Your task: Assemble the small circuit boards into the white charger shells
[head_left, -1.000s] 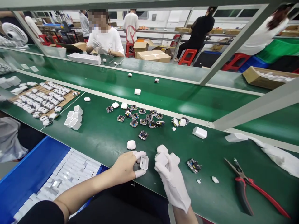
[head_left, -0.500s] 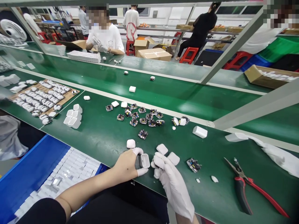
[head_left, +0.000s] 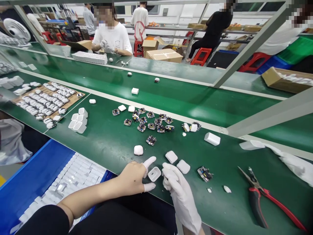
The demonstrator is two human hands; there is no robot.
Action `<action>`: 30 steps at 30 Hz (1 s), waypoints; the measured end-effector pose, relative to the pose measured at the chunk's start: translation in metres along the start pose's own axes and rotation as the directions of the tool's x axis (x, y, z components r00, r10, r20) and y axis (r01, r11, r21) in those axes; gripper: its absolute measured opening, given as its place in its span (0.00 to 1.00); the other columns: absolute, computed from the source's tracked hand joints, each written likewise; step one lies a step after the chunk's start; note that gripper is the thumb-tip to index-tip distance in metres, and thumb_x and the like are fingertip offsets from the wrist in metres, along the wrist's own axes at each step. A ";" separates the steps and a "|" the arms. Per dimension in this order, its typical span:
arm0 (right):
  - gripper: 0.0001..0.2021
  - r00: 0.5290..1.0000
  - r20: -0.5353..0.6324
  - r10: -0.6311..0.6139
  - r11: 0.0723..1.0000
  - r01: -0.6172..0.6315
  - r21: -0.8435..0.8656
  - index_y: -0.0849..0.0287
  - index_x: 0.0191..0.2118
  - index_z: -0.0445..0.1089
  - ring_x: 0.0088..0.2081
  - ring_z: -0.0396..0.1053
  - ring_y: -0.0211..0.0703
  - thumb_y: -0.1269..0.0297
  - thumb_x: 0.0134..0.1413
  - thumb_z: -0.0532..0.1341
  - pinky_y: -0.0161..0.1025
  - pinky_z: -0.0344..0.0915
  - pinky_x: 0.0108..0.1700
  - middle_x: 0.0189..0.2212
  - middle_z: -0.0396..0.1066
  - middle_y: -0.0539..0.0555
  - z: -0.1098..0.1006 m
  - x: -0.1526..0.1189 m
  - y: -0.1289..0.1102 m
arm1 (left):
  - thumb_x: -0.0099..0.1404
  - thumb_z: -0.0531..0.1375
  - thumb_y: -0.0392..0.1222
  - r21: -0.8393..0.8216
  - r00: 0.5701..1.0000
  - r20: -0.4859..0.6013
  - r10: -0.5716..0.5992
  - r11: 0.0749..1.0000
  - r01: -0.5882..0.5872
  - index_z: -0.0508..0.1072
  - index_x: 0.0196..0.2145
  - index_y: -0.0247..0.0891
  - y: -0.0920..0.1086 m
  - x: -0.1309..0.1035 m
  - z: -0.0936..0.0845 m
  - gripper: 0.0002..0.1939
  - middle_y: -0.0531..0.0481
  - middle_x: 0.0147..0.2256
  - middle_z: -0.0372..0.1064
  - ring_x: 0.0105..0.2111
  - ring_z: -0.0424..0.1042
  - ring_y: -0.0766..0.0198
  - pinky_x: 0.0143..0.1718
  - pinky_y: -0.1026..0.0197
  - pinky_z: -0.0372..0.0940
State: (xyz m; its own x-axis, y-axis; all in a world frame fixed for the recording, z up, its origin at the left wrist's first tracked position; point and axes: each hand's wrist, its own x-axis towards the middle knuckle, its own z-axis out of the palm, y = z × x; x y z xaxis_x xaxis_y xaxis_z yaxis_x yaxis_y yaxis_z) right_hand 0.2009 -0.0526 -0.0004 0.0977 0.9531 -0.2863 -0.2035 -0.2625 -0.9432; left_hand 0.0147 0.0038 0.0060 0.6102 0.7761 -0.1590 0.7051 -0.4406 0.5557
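My left hand (head_left: 137, 178), with white covers on thumb and forefinger, has these two fingers spread apart. Between them sits a small white plastic housing (head_left: 154, 174), its hollow side facing me; the fingertips do not appear to pinch it. Just to the right, my white-gloved right hand (head_left: 179, 189) has its fingers curled together; what they hold is hidden by the glove. Beyond the right hand lie two white rounded covers, one nearer the left (head_left: 171, 157) and the other (head_left: 183, 166) beside it. Another white cover (head_left: 138, 150) rests beyond my left hand.
Small circuit boards (head_left: 151, 126) are grouped mid-table. Red-handled pliers (head_left: 256, 189) and a single board (head_left: 205, 173) lie at right. White cups (head_left: 78, 120) and a cardboard sheet of white units (head_left: 46, 101) stand left. A blue bin (head_left: 31, 166) holds white parts. A co-worker (head_left: 112, 39) sits opposite.
The left forefinger has straightened away from the housing, which now tilts over between the fingers. The white, dark-edged piece seen in my right hand is now covered by its fingers.
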 end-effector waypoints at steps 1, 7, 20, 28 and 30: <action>0.23 1.000 -0.005 -0.024 0.999 0.024 -0.031 0.55 0.50 0.68 0.31 0.62 0.39 0.50 0.52 0.66 0.38 0.63 0.35 0.31 0.66 0.49 0.000 0.000 -0.002 | 0.59 0.64 0.49 -0.009 0.999 0.016 0.033 0.999 -0.032 0.58 0.61 0.41 0.000 0.001 -0.003 0.35 0.56 0.30 0.73 0.31 0.74 0.57 0.36 0.58 0.63; 0.22 0.987 0.044 -0.155 0.906 0.159 -0.392 0.55 0.49 0.67 0.38 0.73 0.47 0.57 0.48 0.68 0.45 0.71 0.42 0.38 0.74 0.55 0.001 -0.002 -0.013 | 0.58 0.65 0.51 0.008 0.995 0.053 0.087 0.996 -0.088 0.68 0.47 0.44 -0.002 0.008 -0.012 0.21 0.58 0.29 0.72 0.30 0.73 0.61 0.28 0.63 0.56; 0.27 0.842 0.296 -0.451 0.461 0.504 -0.730 0.50 0.62 0.63 0.51 0.72 0.53 0.66 0.57 0.62 0.51 0.72 0.52 0.50 0.73 0.57 0.010 -0.007 -0.012 | 0.55 0.69 0.52 0.023 0.993 -0.044 0.111 0.994 -0.110 0.67 0.42 0.39 -0.006 0.008 0.002 0.23 0.51 0.37 0.72 0.37 0.72 0.56 0.37 0.59 0.62; 0.25 0.849 0.341 -0.403 0.508 0.518 -0.688 0.50 0.61 0.64 0.53 0.70 0.52 0.68 0.58 0.62 0.52 0.70 0.55 0.52 0.72 0.58 0.010 -0.003 -0.015 | 0.55 0.69 0.51 0.009 0.991 -0.037 0.130 0.992 -0.129 0.68 0.42 0.38 -0.009 0.010 0.005 0.22 0.49 0.37 0.73 0.38 0.72 0.55 0.37 0.58 0.63; 0.26 0.852 0.334 -0.403 0.525 0.514 -0.678 0.50 0.62 0.62 0.53 0.70 0.52 0.69 0.58 0.61 0.52 0.70 0.55 0.52 0.72 0.57 0.009 -0.003 -0.014 | 0.55 0.68 0.52 -0.006 0.992 -0.038 0.121 0.993 -0.122 0.68 0.42 0.39 -0.009 0.010 0.004 0.22 0.50 0.37 0.73 0.38 0.73 0.55 0.37 0.58 0.63</action>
State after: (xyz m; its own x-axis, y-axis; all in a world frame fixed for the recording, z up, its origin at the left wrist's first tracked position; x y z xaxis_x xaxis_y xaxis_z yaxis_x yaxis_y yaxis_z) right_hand 0.1945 -0.0501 0.0156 -0.1599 0.9682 0.1926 0.6036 0.2503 -0.7570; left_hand 0.0160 0.0137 -0.0034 0.6770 0.7336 -0.0591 0.6236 -0.5291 0.5755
